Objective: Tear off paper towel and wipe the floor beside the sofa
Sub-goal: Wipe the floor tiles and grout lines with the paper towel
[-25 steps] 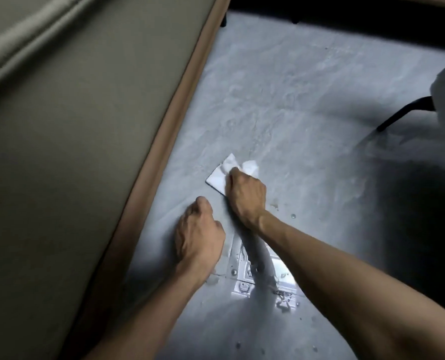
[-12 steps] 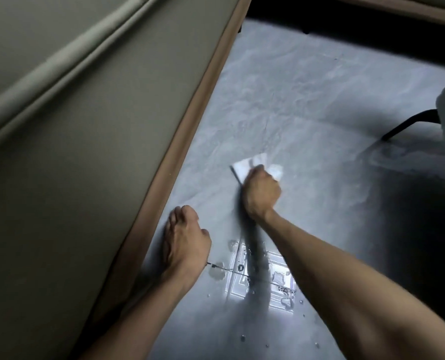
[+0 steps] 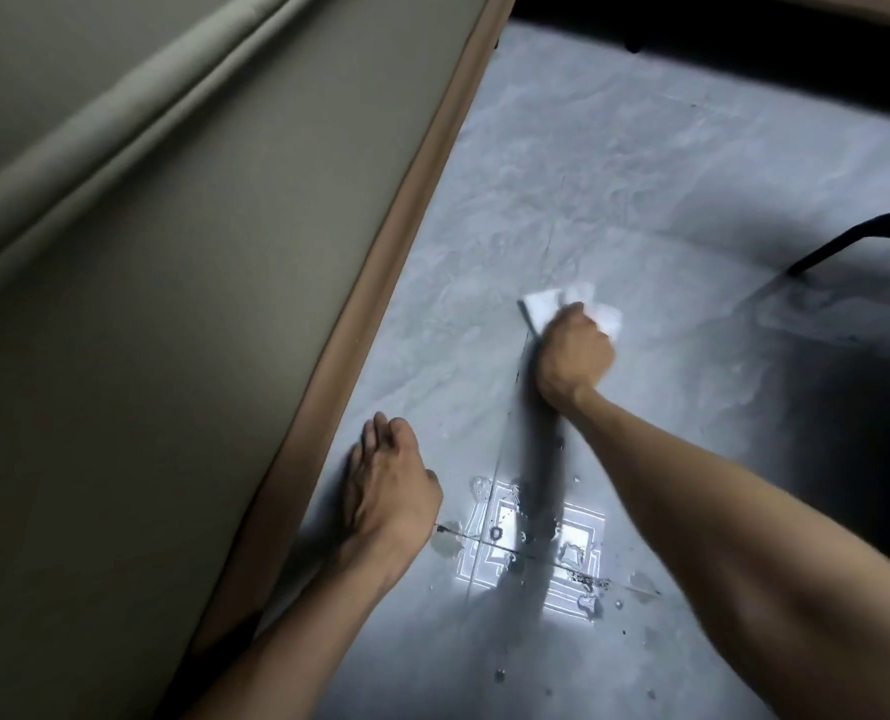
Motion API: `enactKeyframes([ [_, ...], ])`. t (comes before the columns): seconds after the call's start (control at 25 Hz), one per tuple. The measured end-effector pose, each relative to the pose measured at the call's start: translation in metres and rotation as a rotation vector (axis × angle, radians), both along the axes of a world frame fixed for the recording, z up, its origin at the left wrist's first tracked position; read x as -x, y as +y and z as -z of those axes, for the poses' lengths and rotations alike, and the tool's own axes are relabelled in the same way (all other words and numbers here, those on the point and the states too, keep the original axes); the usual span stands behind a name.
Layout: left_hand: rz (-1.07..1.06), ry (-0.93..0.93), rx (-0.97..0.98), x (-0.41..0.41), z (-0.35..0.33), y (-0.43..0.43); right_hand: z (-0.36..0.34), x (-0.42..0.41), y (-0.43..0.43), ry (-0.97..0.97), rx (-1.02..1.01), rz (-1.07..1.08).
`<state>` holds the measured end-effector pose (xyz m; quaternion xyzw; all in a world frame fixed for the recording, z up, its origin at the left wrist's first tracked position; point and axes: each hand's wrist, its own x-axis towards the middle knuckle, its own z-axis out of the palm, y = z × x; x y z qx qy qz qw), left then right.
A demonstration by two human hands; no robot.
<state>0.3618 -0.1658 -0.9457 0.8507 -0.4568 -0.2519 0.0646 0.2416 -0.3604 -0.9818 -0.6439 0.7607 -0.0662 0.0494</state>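
Wiping step: the right grip (image 3: 575, 353) clenches the towel (image 3: 542, 310) against the floor (image 3: 640, 174), at 1 o'clock from the left grip (image 3: 387, 491), which rests released beside the sofa (image 3: 173, 314). Droplets (image 3: 588, 604) at 6 o'clock likely need the next stroke.

Open floor (image 3: 614, 200) lies ahead; sofa (image 3: 173, 356) walls the left, black leg (image 3: 848, 244) far right.

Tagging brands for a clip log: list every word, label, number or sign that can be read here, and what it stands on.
None: no readable text anywhere in this view.
The paper towel: plain white, no print showing.
The sofa: no tag or label in view.
The floor: its bright patch is a reflection of lines and squares, not letters.
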Motion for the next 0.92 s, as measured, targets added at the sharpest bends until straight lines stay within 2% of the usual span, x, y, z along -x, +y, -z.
enactKeyframes([
  [0.04,-0.021,0.02,0.015,-0.001,0.0,-0.002,0.002,-0.038,0.006,-0.056,0.007,-0.135],
  [0.12,-0.122,0.069,0.083,-0.001,-0.002,-0.006,0.0,-0.106,0.034,-0.118,-0.042,-0.578],
  [0.2,-0.291,0.086,0.166,-0.003,-0.006,-0.009,0.0,-0.11,0.06,-0.051,-0.167,-0.995],
  [0.24,-0.355,0.084,0.208,-0.004,-0.007,-0.009,-0.004,-0.086,0.057,-0.046,-0.173,-1.078],
  [0.28,-0.37,0.075,0.24,-0.003,-0.009,-0.007,-0.004,-0.051,0.051,-0.016,-0.141,-1.077],
  [0.32,-0.325,0.072,0.261,0.001,-0.009,-0.006,-0.002,-0.006,0.048,0.042,-0.115,-0.972],
  [0.4,-0.121,0.098,0.245,0.016,-0.009,-0.005,-0.004,0.096,0.049,0.14,-0.063,-0.533],
  [0.48,0.061,0.105,0.17,0.028,-0.006,-0.007,-0.006,0.168,0.065,0.09,0.01,-0.082],
  [0.56,0.175,0.056,0.082,0.031,-0.001,-0.008,-0.005,0.162,0.08,0.063,0.063,0.319],
  [0.6,0.211,0.025,0.055,0.031,0.0,-0.008,-0.003,0.134,0.086,0.039,0.064,0.402],
  [0.64,0.227,0.007,0.046,0.031,0.001,-0.008,0.0,0.099,0.092,-0.023,0.066,0.384],
  [0.68,0.218,0.006,0.051,0.03,0.001,-0.008,0.001,0.061,0.1,-0.135,0.065,0.255],
  [0.72,0.179,0.021,0.065,0.028,-0.001,-0.006,0.0,0.026,0.111,-0.261,0.003,0.019],
  [0.76,0.129,0.039,0.091,0.027,-0.003,-0.007,-0.001,0.006,0.123,-0.301,-0.097,-0.287],
  [0.8,0.087,0.048,0.118,0.027,-0.003,-0.009,0.001,0.005,0.127,-0.232,-0.144,-0.55],
  [0.84,0.061,0.047,0.134,0.027,-0.004,-0.009,-0.003,0.027,0.119,-0.167,-0.144,-0.717],
  [0.88,0.065,0.043,0.142,0.028,-0.004,-0.009,0.0,0.063,0.108,-0.066,-0.101,-0.788],
  [0.92,0.091,0.041,0.136,0.03,-0.004,-0.007,0.0,0.106,0.098,0.042,-0.082,-0.721],
])
